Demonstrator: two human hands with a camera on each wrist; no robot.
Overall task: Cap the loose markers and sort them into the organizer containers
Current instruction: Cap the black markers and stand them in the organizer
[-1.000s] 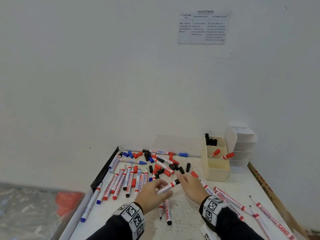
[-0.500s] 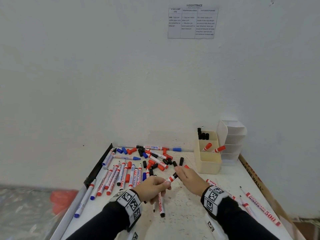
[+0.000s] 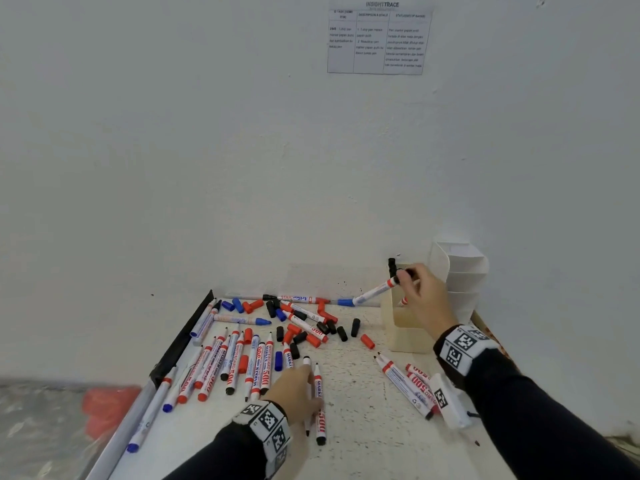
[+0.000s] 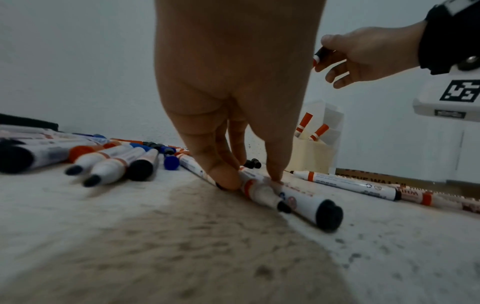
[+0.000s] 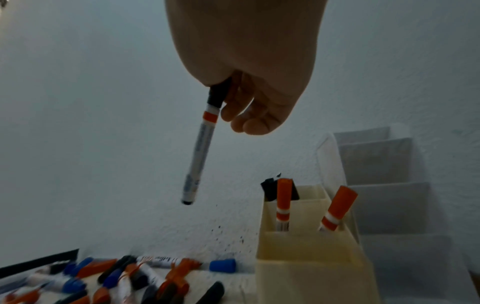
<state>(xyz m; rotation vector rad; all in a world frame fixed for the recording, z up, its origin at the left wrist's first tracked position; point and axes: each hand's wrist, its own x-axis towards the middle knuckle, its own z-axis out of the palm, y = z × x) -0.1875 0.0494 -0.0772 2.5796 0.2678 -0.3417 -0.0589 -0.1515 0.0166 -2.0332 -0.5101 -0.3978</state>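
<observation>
My right hand grips a black-capped marker by its cap and holds it tilted in the air, just left of and above the cream organizer. In the right wrist view the black-capped marker hangs tail down from my right hand. Two red-capped markers and some black-capped ones stand in the cream organizer. My left hand is down on the table, thumb and a finger pinching an uncapped black marker that lies beside another.
Several uncapped markers and loose red, black and blue caps lie scattered over the white table. More markers lie near my right wrist. A white tiered organizer stands against the wall behind the cream one.
The hands were together on one marker. Now the right hand has carried that capped marker up and right to the organizer, and the left hand has dropped onto a marker on the table.
</observation>
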